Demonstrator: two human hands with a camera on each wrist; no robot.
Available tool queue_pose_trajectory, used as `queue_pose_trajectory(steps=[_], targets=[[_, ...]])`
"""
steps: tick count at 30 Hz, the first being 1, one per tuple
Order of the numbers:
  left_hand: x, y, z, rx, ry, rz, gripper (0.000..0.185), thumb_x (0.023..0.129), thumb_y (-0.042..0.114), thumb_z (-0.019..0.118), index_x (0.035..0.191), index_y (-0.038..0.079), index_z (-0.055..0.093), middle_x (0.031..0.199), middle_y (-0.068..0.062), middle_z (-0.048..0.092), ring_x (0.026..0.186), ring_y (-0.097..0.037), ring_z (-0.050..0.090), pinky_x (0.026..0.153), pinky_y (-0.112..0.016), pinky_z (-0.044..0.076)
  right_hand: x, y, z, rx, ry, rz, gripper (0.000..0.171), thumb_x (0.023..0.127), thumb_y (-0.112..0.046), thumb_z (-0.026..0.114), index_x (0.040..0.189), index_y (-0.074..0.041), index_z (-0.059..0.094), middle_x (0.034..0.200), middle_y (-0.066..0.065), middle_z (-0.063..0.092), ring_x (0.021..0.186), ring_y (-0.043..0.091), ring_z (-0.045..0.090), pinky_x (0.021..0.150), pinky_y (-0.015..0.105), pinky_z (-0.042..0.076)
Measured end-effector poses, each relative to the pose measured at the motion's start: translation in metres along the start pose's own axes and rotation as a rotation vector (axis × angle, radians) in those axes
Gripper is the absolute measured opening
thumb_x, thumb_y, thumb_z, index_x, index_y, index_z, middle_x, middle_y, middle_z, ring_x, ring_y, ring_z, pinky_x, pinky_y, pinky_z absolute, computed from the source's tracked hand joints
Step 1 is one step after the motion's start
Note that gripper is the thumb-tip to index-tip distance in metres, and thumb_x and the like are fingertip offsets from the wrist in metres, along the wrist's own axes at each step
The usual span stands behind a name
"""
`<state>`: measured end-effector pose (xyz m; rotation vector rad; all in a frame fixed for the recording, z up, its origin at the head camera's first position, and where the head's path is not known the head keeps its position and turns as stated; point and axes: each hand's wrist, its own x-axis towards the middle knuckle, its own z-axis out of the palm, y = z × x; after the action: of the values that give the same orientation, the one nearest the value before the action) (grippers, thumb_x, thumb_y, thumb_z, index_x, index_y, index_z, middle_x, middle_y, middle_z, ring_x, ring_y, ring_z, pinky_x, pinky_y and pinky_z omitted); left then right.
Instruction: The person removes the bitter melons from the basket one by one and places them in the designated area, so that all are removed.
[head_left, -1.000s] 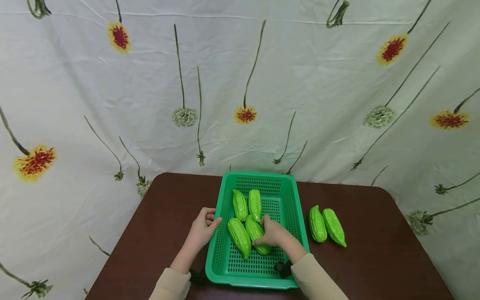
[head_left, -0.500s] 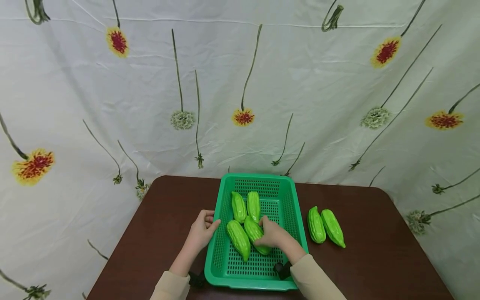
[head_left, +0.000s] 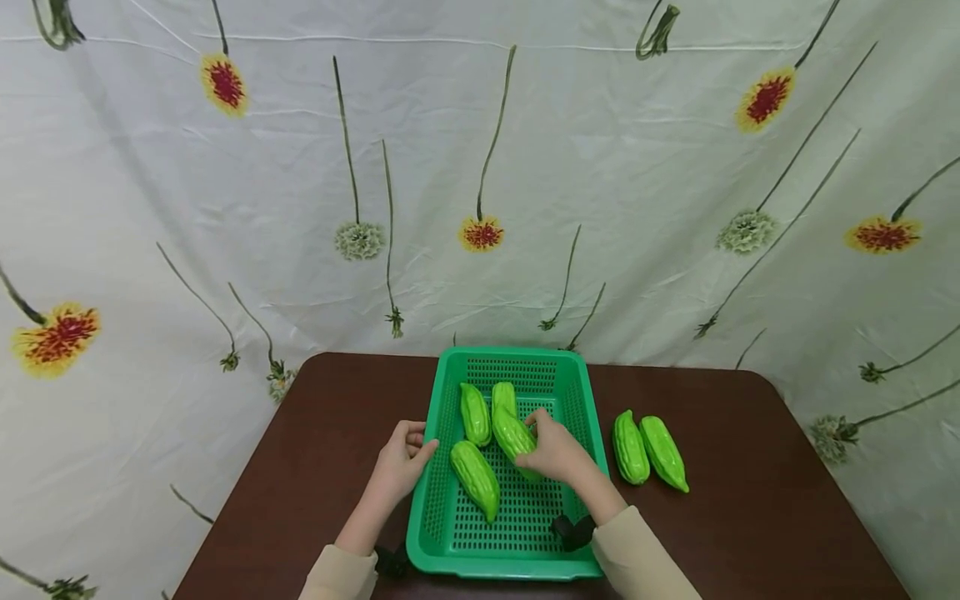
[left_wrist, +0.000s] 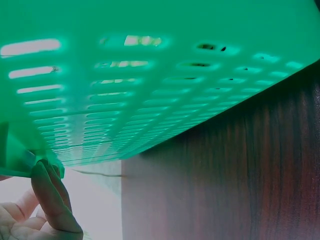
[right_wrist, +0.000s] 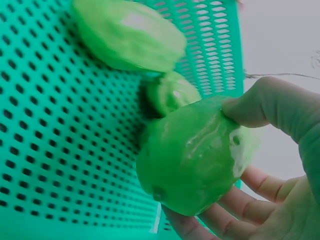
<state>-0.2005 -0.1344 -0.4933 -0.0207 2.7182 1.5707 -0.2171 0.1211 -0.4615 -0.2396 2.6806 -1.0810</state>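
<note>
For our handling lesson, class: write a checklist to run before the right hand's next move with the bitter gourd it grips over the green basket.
1. Right hand grips the held gourd firmly: ok.
2. Left hand steadies the basket at its left rim: ok.
3. Held gourd free of the three other basket gourds: cannot tell.
4. Two table gourds lie outside the basket: ok.
5. Basket flat on the table: ok.

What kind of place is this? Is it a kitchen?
Probably not a kitchen: more likely a staged indoor setup. A flower-printed cloth hangs as a backdrop behind a dark wooden table, which holds a green basket of glossy gourds.
</note>
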Motion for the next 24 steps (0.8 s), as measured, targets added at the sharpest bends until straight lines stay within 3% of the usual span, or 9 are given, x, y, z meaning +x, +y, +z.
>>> queue_pose_trajectory(steps=[7,15,24], targets=[[0.001,-0.001,0.001,0.009,0.002,0.005,0.036,0.098,0.013,0.062,0.128,-0.004,0.051,0.104,-0.017,0.057,0.085,-0.021,0.059,0.067,-0.031,0.048,-0.005,-0.001,-0.022,0.032,0.089,0.012,0.057,0.082,-0.017,0.077,0.131,-0.005,0.050,0.126,0.019,0.058,0.104,0.032,0.060,0.073,0.043,0.050],[0.000,-0.001,0.001,0.008,0.008,0.014,0.037,0.097,0.013,0.063,0.128,-0.004,0.051,0.104,-0.016,0.058,0.083,-0.019,0.058,0.066,-0.030,0.047,-0.012,0.014,-0.048,0.099,0.226,-0.010,0.061,0.085,-0.016,0.071,0.139,-0.005,0.046,0.131,0.019,0.055,0.116,0.036,0.055,0.077,0.045,0.051],[0.002,-0.002,0.001,0.003,0.004,0.010,0.037,0.097,0.013,0.063,0.127,-0.004,0.051,0.104,-0.016,0.057,0.084,-0.019,0.058,0.068,-0.030,0.048,-0.027,0.035,-0.080,0.161,0.386,0.031,0.060,0.090,-0.016,0.068,0.142,-0.002,0.042,0.134,0.022,0.052,0.121,0.037,0.051,0.095,0.053,0.045]])
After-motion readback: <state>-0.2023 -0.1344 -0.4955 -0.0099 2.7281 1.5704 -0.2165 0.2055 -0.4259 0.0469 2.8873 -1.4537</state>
